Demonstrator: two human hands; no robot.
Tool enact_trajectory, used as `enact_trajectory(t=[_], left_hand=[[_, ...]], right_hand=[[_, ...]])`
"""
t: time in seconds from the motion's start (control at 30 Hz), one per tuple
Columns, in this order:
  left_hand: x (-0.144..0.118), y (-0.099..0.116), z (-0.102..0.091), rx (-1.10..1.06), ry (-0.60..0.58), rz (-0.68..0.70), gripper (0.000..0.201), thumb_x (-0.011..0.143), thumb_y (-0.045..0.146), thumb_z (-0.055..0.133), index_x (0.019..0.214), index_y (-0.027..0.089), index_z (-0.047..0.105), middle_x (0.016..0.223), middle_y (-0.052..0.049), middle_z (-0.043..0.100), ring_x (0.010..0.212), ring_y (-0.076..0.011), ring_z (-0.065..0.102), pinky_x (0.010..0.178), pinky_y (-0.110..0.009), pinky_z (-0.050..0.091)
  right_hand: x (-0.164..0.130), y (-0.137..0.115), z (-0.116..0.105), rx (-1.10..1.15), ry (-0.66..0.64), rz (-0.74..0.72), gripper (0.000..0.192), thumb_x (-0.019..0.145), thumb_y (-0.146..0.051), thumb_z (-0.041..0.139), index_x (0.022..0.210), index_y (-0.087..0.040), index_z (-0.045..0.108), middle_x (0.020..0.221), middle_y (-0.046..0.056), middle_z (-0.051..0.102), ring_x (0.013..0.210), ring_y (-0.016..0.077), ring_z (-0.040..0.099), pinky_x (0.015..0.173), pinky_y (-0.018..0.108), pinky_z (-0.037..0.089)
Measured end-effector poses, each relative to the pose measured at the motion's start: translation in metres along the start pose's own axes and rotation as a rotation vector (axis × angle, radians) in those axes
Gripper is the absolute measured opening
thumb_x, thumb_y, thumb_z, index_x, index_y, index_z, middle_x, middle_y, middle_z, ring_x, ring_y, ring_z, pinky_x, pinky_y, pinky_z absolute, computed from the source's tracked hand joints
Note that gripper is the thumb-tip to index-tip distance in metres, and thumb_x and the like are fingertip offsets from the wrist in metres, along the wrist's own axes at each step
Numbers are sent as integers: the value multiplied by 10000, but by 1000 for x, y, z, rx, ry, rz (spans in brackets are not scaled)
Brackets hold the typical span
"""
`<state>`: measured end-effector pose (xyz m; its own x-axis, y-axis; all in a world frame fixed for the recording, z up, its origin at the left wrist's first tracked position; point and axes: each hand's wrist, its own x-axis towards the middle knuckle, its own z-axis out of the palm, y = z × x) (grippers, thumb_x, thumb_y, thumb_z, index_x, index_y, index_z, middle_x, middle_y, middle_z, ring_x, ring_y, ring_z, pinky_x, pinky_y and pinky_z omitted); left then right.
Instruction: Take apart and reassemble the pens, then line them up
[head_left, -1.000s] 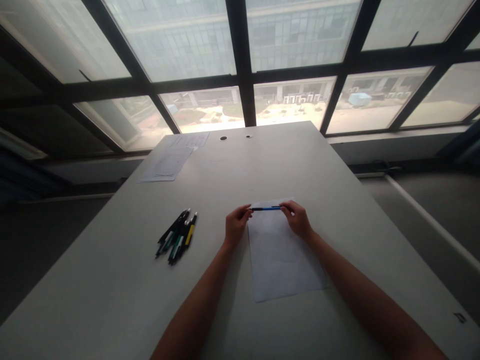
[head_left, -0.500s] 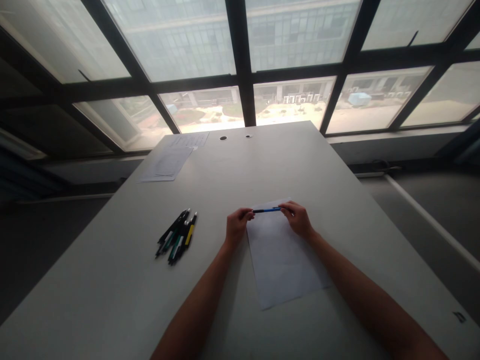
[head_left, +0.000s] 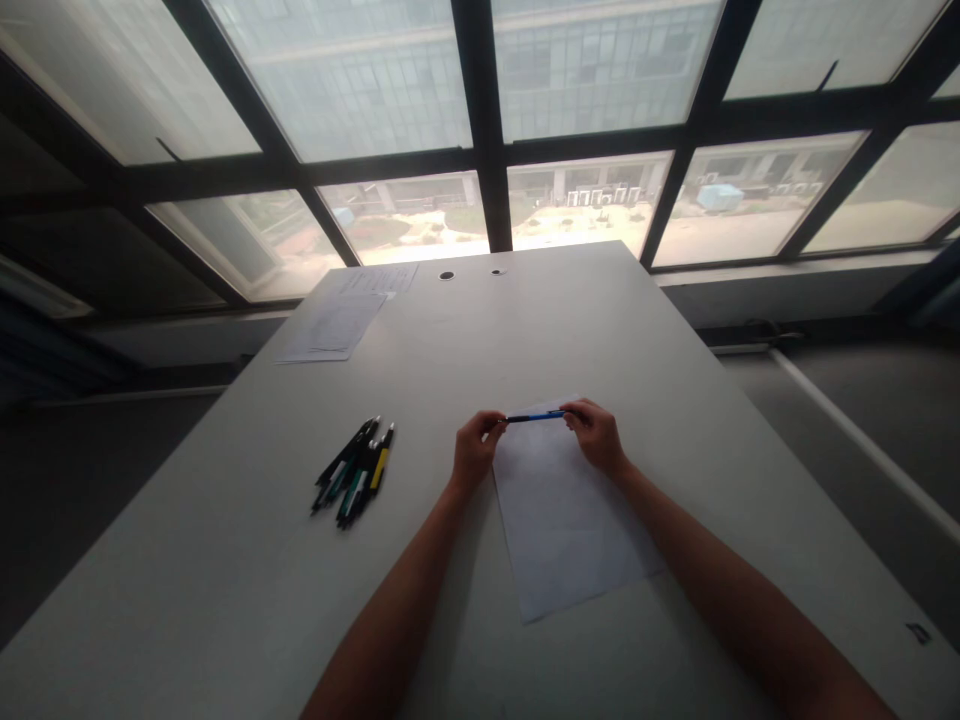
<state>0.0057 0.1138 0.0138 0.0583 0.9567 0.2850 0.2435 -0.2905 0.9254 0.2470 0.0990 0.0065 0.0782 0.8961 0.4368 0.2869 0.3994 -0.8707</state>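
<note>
**Blue pen held end to end over the sheet**

Beyond the fingertips, a long pale grey table [head_left: 570, 320] runs off toward a wall of dark-framed windows [head_left: 480, 150].

- Far past the left hand's fingers, near the table's far left corner: loose printed white papers [head_left: 341, 322], flat, well apart from both hands.
- Directly under and nearer the body than the fingers: a blank white sheet of paper [head_left: 566, 520], lying flat, turned slightly askew. Both wrists flank its far end.
- Out to the left of the left hand, well apart: a small cluster of dark clip pens [head_left: 354, 470], one with a yellow barrel, lying roughly parallel and touching one another.
- Left hand [head_left: 472, 455]: fingers curled, tips pinched on the dark end of the pen.
- Right hand [head_left: 598, 437]: likewise curled, tips pinched on the opposite end.
- Slim blue pen with a dark tip [head_left: 534, 416]: spans the gap between the two hands, just above the sheet's far edge. Long axis runs left to right, near level, crosswise to the forearms. Neither hand is nearer; each has an end. Whether it is lifted clear of the paper cannot be told.
</note>
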Motion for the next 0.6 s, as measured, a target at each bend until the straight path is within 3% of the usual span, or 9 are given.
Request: enact_trajectory(t=[0.1,0.2,0.27,0.33,0.4,0.6], left_hand=[[-1,4,0,70,-25,-7,209,879,390,646,867,182,660,750,-18,684,695,-146,633,685,-263,483],[-1,7,0,159,-73,1,367,955,444,516,725,175,614,664,-4,624,620,-126,561,639,-253,435],[-1,6,0,157,-88,3,368,969,453,484,772,178,627,661,5,606,612,-123,543,631,-249,424],[-1,5,1,110,-78,17,259,923,434,576,974,191,647,742,7,637,660,-127,574,658,-246,447],[-1,3,1,76,-61,43,321,855,385,677,1116,207,618,841,-4,671,734,-138,614,713,-253,479],[-1,3,2,115,-33,54,182,852,368,668,895,192,648,804,-29,698,755,-165,647,733,-278,487]], right_hand=[[0,-2,0,1,2,2,148,908,-279,609,964,-197,718,847,41,653,701,153,587,627,280,471],[0,-2,0,5,7,2,145,903,-273,606,960,-199,717,835,35,649,689,149,575,623,278,464],[0,-2,0,7,12,4,146,902,-276,605,960,-199,716,825,31,645,677,147,567,618,277,460],[0,-1,0,6,16,8,148,902,-279,605,960,-198,715,819,30,643,673,147,563,616,278,458],[0,-1,0,3,20,9,149,904,-281,604,959,-198,715,816,31,641,677,150,563,619,281,457],[0,-2,-1,4,14,10,158,913,-297,597,959,-198,712,826,37,639,684,156,557,628,289,456]])
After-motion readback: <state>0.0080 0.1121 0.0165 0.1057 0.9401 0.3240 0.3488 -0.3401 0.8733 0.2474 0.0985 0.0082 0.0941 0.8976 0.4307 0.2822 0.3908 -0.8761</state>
